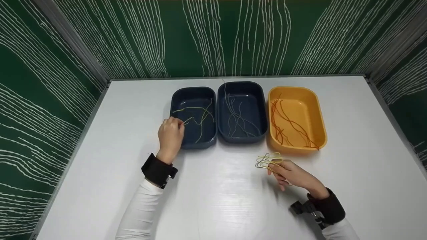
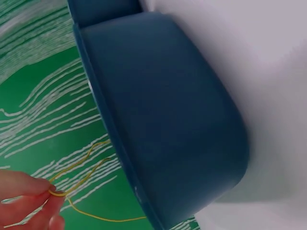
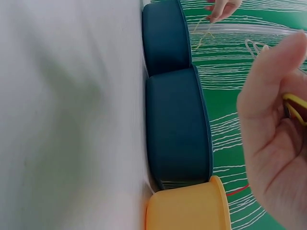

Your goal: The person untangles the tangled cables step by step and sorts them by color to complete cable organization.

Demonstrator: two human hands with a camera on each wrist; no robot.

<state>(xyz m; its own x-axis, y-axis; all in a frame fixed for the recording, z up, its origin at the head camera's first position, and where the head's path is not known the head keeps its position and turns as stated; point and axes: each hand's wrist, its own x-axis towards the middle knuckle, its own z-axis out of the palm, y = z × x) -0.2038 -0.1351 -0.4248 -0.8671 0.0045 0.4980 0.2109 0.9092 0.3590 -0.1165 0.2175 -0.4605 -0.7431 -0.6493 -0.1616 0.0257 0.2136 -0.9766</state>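
Observation:
Over the near-left part of the left blue bin (image 1: 194, 90), my left hand (image 1: 171, 135) pinches a thin yellow wire (image 2: 58, 193) between thumb and fingertips. Inside that bin lie several yellow-green wires (image 1: 191, 107). Low in front of the yellow bin (image 1: 305, 106), my right hand (image 1: 295, 174) holds a looped bundle of wires (image 1: 267, 160), yellow and grey strands together. In the right wrist view a yellow loop (image 3: 295, 101) shows against the palm, with pale loops beyond the thumb.
A second blue bin (image 1: 255, 103) stands in the middle with several grey wires. Red wires (image 1: 293, 123) lie in the yellow bin, some over its near rim. The three bins stand side by side on a white table (image 1: 220, 193), with green, white-streaked walls (image 1: 173, 36) behind.

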